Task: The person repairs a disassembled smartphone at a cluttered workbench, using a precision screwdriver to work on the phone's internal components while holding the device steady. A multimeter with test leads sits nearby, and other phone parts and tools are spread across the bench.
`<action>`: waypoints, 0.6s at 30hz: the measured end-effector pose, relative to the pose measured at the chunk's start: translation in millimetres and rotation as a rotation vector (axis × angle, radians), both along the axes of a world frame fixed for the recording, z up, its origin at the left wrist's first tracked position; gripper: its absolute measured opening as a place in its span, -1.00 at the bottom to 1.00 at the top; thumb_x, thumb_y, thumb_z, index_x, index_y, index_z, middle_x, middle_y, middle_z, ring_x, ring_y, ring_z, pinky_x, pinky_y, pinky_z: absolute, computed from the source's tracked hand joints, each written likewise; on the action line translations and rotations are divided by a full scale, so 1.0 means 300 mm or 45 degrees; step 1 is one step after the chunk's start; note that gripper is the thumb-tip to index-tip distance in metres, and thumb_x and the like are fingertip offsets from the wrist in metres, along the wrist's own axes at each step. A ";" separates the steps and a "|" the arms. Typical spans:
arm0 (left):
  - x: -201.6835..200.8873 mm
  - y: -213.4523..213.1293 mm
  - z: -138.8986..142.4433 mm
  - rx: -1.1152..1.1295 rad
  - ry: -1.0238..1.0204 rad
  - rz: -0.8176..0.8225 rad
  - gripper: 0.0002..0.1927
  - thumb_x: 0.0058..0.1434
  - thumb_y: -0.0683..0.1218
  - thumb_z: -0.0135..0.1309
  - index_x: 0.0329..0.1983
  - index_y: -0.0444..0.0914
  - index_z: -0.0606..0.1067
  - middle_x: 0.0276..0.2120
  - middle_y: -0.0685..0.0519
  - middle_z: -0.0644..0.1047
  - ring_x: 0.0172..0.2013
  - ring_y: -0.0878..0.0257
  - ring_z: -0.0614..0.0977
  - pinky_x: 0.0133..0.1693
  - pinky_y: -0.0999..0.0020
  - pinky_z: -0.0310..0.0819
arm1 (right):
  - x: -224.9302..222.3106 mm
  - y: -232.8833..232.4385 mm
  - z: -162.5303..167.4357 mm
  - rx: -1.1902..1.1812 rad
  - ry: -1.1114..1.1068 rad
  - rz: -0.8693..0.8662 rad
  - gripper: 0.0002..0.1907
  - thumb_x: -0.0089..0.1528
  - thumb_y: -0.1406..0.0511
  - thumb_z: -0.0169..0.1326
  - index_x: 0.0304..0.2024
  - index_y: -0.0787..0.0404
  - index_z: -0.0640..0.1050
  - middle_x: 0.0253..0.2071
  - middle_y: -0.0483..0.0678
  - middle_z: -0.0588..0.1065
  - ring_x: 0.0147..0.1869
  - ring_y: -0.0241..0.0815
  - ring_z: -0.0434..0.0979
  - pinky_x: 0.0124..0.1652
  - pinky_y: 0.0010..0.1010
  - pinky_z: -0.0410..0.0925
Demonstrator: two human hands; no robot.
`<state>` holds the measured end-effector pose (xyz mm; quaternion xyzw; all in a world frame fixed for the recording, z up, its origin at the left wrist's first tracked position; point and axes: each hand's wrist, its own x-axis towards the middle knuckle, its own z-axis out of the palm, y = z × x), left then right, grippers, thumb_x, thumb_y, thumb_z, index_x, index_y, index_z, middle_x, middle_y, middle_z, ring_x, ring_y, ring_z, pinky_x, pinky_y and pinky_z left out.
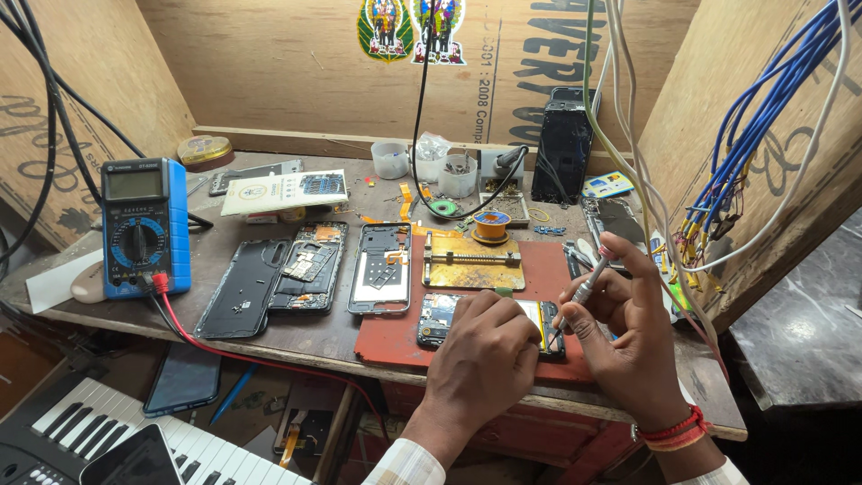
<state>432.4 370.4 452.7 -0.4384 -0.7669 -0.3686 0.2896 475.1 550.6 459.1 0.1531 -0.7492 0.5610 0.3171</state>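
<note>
Here, left hand (485, 346) presses one opened phone (440, 321); right hand (628, 319) grips one screwdriver (588, 287); three more shells (305, 269) alongside.

opened phone (440, 321) on mat (395, 341) | metal jig (473, 260) behind it | multimeter (144, 226) far left

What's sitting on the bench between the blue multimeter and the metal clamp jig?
In the head view, three opened phone shells lie side by side between the multimeter and the jig.

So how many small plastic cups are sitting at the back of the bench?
3: one plastic cup left of the hanging black cable, one behind it, one right of it, holding small parts. Clutter may hide others.
</note>
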 end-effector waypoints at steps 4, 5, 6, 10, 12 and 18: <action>0.001 0.000 -0.002 0.005 0.006 0.002 -0.94 0.09 -0.21 0.18 -0.42 -0.27 0.51 -0.33 0.02 0.54 -0.13 0.06 0.54 0.03 0.13 0.39 | 0.002 -0.002 -0.002 -0.006 -0.009 -0.005 -0.21 0.23 0.53 0.08 0.44 0.14 0.07 -0.20 0.02 0.50 -0.20 -0.28 0.58 -0.17 -0.43 0.51; 0.000 0.000 -0.003 0.006 0.014 0.002 -0.94 0.09 -0.21 0.18 -0.42 -0.27 0.51 -0.33 0.02 0.54 -0.13 0.05 0.54 0.03 0.13 0.39 | 0.002 -0.002 -0.002 -0.007 -0.010 -0.003 -0.21 0.23 0.53 0.08 0.44 0.14 0.07 -0.20 0.02 0.50 -0.20 -0.28 0.58 -0.17 -0.42 0.51; 0.001 0.000 -0.003 0.008 0.022 0.000 -0.94 0.08 -0.21 0.18 -0.42 -0.27 0.51 -0.33 0.02 0.54 -0.14 0.05 0.54 0.04 0.13 0.39 | 0.002 -0.002 -0.002 -0.008 -0.011 -0.002 -0.21 0.23 0.53 0.08 0.44 0.14 0.07 -0.20 0.02 0.50 -0.20 -0.28 0.58 -0.17 -0.42 0.51; 0.001 0.000 -0.002 -0.009 0.008 0.003 -0.94 0.08 -0.21 0.18 -0.43 -0.26 0.51 -0.35 0.02 0.54 -0.15 0.06 0.54 0.02 0.14 0.39 | 0.001 0.000 -0.003 -0.008 -0.010 0.001 -0.21 0.24 0.53 0.07 0.44 0.14 0.06 -0.19 0.02 0.51 -0.20 -0.27 0.60 -0.15 -0.42 0.52; 0.000 0.000 -0.002 -0.011 0.007 0.005 -0.94 0.09 -0.21 0.18 -0.43 -0.26 0.51 -0.35 0.02 0.54 -0.15 0.06 0.54 0.02 0.14 0.39 | 0.001 0.001 -0.003 -0.012 -0.012 0.015 -0.21 0.24 0.53 0.07 0.44 0.14 0.05 -0.18 0.02 0.50 -0.18 -0.27 0.60 -0.14 -0.41 0.52; 0.001 0.003 -0.001 -0.013 0.012 0.006 -0.94 0.08 -0.21 0.18 -0.42 -0.26 0.51 -0.35 0.02 0.55 -0.14 0.06 0.54 0.02 0.15 0.39 | 0.000 0.004 -0.005 -0.017 -0.008 0.035 -0.22 0.24 0.54 0.06 0.44 0.15 0.05 -0.18 0.04 0.50 -0.18 -0.26 0.60 -0.13 -0.41 0.53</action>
